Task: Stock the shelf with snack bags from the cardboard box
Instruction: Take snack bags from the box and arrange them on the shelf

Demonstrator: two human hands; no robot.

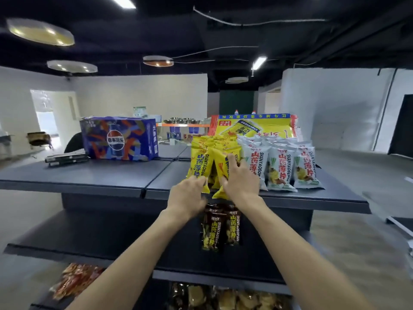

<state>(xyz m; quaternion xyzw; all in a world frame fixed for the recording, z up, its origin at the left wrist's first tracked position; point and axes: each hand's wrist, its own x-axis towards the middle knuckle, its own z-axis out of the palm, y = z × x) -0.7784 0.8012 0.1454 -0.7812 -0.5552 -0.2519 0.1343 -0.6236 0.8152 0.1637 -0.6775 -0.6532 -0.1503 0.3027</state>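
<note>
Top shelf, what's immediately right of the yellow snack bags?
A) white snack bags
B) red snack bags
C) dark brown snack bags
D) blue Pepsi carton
A: the white snack bags stand in rows right beside the yellow snack bags on the dark top shelf.

- A blue cola carton (119, 138) stands upright at the left.
- Two flat black boxes (67, 158) lie stacked just beside it.
- Metal bowls (182, 120) sit in a row on an orange-edged rack (183, 125), far behind.
- Round lamps (40, 32) hang from the dark ceiling.
</note>
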